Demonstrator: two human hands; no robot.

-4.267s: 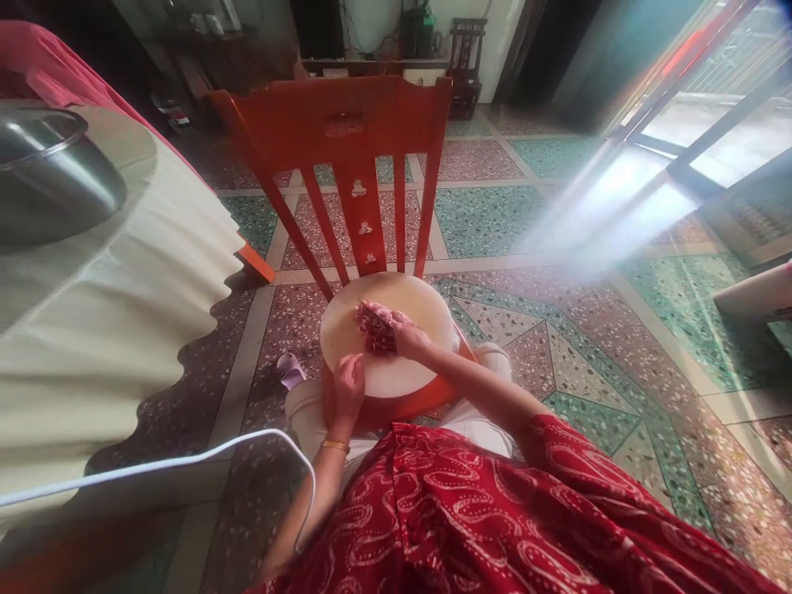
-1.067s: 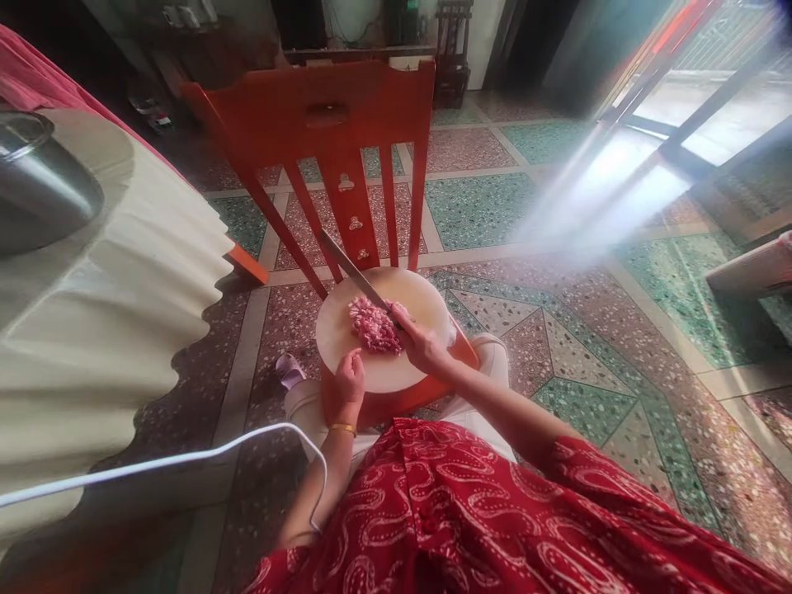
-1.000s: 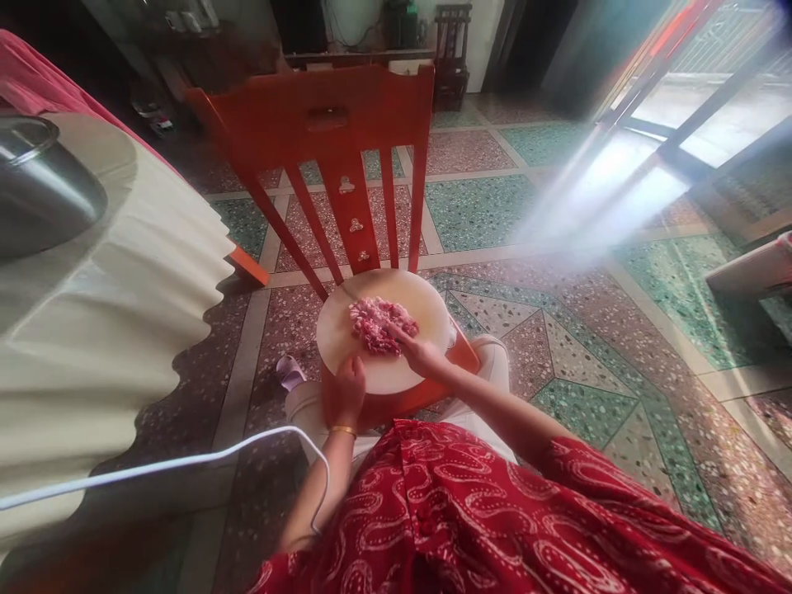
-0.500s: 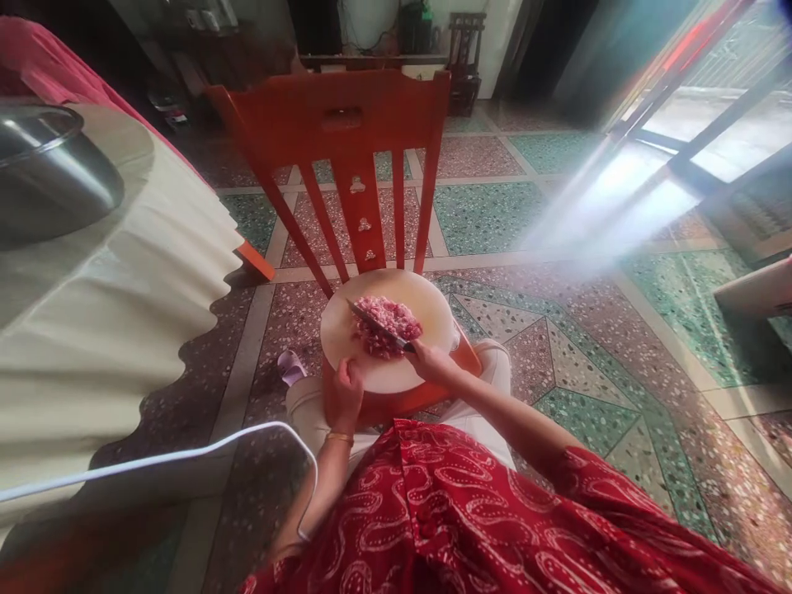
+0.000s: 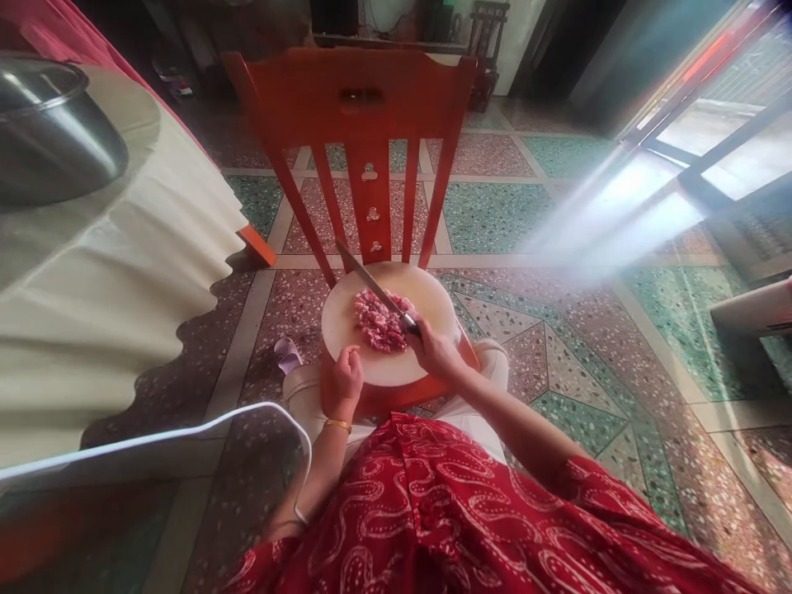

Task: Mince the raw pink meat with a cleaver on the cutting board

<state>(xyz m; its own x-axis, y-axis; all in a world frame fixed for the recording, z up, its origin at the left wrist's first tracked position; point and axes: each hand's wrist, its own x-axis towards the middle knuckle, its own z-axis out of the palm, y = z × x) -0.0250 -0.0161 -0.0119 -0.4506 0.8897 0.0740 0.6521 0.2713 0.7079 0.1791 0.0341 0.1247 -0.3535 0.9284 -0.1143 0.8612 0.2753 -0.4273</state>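
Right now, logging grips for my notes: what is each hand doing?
Left hand: loosely curled, resting on the board edge, holding nothing.
Right hand: closed on the knife, blade raised over the meat.

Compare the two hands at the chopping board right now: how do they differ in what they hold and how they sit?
The right hand grips a knife, blade raised over the minced meat; the left hand holds nothing. The left hand rests curled on the near rim of the round board, while the right hand hovers beside the meat. Only the left wrist wears a gold bangle. Both are bare and at the board's near edge.
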